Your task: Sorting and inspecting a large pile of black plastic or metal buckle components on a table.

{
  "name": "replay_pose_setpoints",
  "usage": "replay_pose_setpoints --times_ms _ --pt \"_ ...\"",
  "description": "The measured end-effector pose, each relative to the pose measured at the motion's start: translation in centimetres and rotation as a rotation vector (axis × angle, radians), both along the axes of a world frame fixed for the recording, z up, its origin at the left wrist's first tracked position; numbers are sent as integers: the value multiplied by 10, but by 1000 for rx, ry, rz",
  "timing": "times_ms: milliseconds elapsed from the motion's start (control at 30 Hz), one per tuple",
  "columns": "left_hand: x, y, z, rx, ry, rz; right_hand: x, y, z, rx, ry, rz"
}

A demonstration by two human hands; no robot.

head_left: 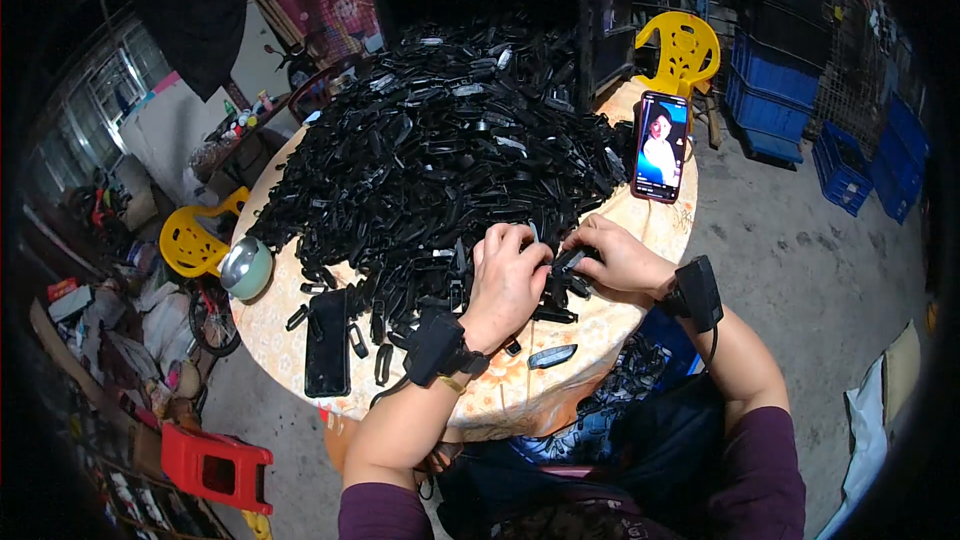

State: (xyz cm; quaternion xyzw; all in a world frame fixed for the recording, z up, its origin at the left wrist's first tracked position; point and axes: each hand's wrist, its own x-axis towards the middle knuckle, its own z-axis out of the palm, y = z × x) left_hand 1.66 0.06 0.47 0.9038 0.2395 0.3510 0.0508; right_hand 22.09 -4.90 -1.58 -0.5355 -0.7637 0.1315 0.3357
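Note:
A large heap of small, long black plastic pieces covers much of the round table. At its near edge my left hand is closed, its fingers curled down among the pieces. A thin pale sliver shows by those fingertips, but what they grip is hidden. Just to the right, my right hand pinches a small black plastic piece between thumb and fingers. The two hands are close together. A loose piece with a greyish top lies on the cloth nearer to me.
A lit phone stands upright at the table's right; a dark phone lies front left. A silver-and-green rounded object sits at the left rim. Around are yellow chairs, a red stool and blue crates.

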Motion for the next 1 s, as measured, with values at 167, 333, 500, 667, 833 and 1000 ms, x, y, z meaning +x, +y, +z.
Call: replay_pose_setpoints --times_ms 167,333,500,667,833,1000 --pt "-3 -3 0 3 67 3 2 -4 9 36 -46 30" --pt "-2 -2 3 -38 -103 -7 4 -5 11 115 160 -69" --pt "0 -5 13 -530 -290 -120 -6 -11 26 434 15 54" --pt "-4 4 6 -817 -189 -214 -24 -17 25 545 -118 120" --pt "-11 9 16 -1306 -341 -335 -25 -21 25 602 -81 127" --pt "-13 12 6 -1571 -541 -505 -27 -24 25 532 131 -104"
